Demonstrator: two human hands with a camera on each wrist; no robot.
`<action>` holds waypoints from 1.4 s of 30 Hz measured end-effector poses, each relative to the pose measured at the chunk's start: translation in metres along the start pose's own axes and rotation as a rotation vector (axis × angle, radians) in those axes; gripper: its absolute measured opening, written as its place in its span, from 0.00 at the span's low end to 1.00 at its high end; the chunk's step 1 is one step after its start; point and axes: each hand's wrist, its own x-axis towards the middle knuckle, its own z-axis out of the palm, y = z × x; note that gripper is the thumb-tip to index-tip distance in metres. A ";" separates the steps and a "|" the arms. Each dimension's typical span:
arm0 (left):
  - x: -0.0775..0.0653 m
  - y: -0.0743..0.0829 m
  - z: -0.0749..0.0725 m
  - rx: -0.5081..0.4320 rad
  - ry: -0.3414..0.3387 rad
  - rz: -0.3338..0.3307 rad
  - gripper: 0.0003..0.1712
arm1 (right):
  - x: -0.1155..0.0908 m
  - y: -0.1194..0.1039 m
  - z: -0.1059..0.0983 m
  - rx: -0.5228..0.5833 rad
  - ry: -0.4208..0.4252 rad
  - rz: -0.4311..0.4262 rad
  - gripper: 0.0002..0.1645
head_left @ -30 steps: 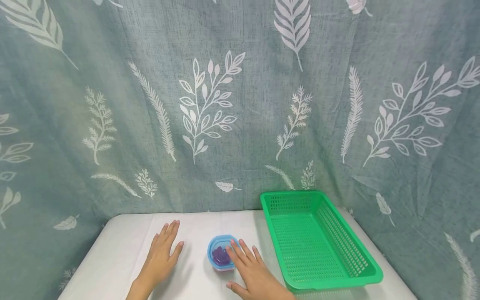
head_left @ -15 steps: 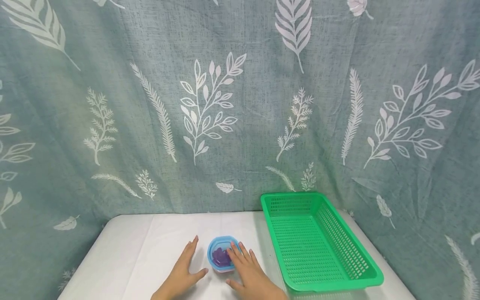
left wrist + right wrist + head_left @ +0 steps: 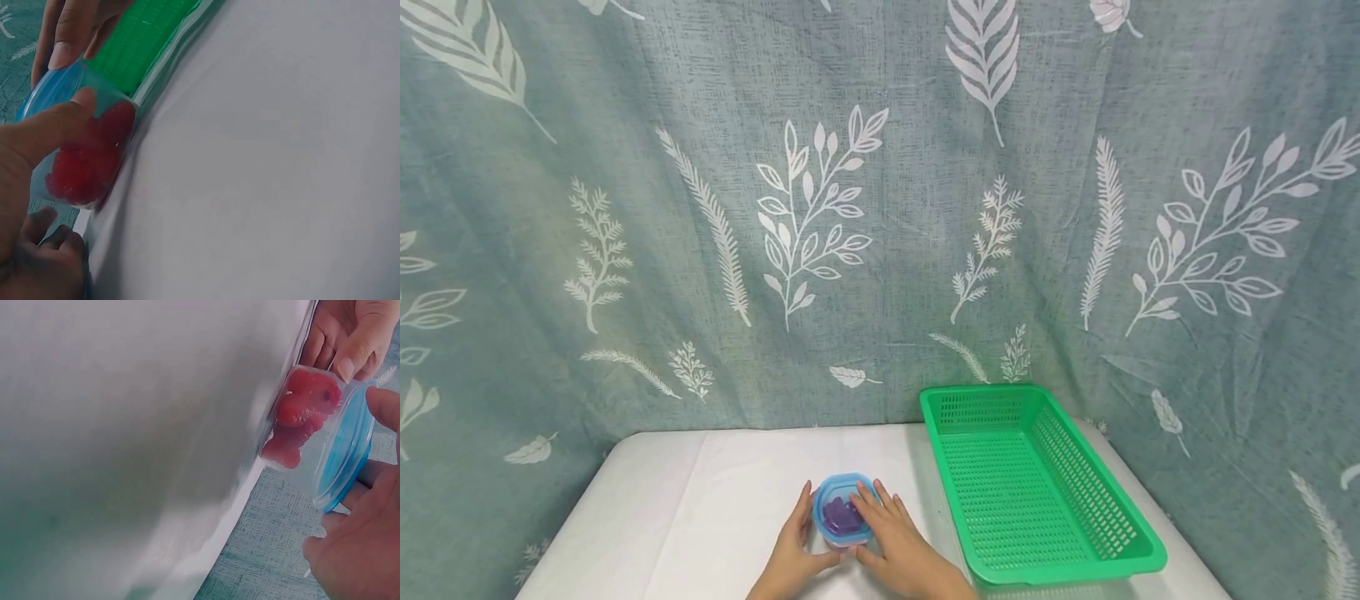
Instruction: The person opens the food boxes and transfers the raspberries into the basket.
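Note:
A small clear plastic container [image 3: 300, 479] stands on the white table, with a light blue lid [image 3: 844, 484] on it. Several red, berry-like pieces [image 3: 303, 409] show through its wall; seen through the lid they look purple. My left hand [image 3: 790, 552] holds the container's side from the left, thumb in front and fingers behind. From the right, my right hand [image 3: 901, 542] lies over the lid, its fingers spread across the top and its thumb at the near rim.
Just right of the hands stands a green perforated plastic basket [image 3: 951, 500] with nothing visible in it. A grey-green curtain [image 3: 880, 358] with white leaf prints hangs behind and beside the white tabletop [image 3: 685, 508].
My left hand has moved right, from well apart to holding the container's left side. My right hand stays at the lid, its thumb now closer to the rim. The container stays in place.

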 end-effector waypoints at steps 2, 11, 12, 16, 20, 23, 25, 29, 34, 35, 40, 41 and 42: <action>0.001 0.002 0.003 -0.017 0.014 0.004 0.71 | 0.000 0.001 0.000 0.013 -0.001 0.003 0.40; 0.005 -0.001 0.010 -0.048 0.063 0.028 0.65 | 0.005 0.004 0.000 0.069 -0.032 0.019 0.42; 0.005 -0.002 0.010 -0.055 0.061 0.027 0.63 | 0.006 0.004 0.000 0.067 -0.038 0.026 0.43; 0.006 -0.003 0.009 -0.082 0.052 0.018 0.56 | 0.008 0.005 -0.004 0.044 -0.057 0.037 0.43; 0.005 -0.003 0.005 -0.069 0.038 0.025 0.54 | 0.009 0.005 -0.008 0.037 -0.064 0.022 0.42; 0.004 -0.005 0.002 -0.064 0.021 0.028 0.53 | 0.008 0.006 -0.009 0.057 -0.077 0.008 0.42; 0.003 -0.006 -0.001 -0.064 0.009 0.027 0.53 | 0.007 0.007 -0.009 0.072 -0.080 -0.003 0.42; 0.001 -0.009 -0.005 -0.089 -0.009 0.032 0.54 | 0.009 0.008 -0.009 0.090 -0.086 -0.001 0.41; 0.001 -0.011 -0.011 -0.126 -0.057 0.038 0.53 | 0.010 0.008 -0.011 0.110 -0.094 -0.012 0.40; 0.001 -0.011 -0.012 -0.134 -0.065 0.031 0.54 | 0.011 0.008 -0.011 0.116 -0.097 -0.015 0.40; -0.001 -0.012 -0.016 -0.176 -0.097 0.014 0.54 | 0.012 0.009 -0.010 0.103 -0.093 -0.033 0.40; -0.001 -0.012 -0.017 -0.181 -0.097 0.009 0.54 | 0.012 0.009 -0.009 0.097 -0.090 -0.039 0.40; -0.002 -0.012 -0.017 -0.181 -0.096 0.001 0.54 | 0.012 0.009 -0.009 0.093 -0.087 -0.047 0.40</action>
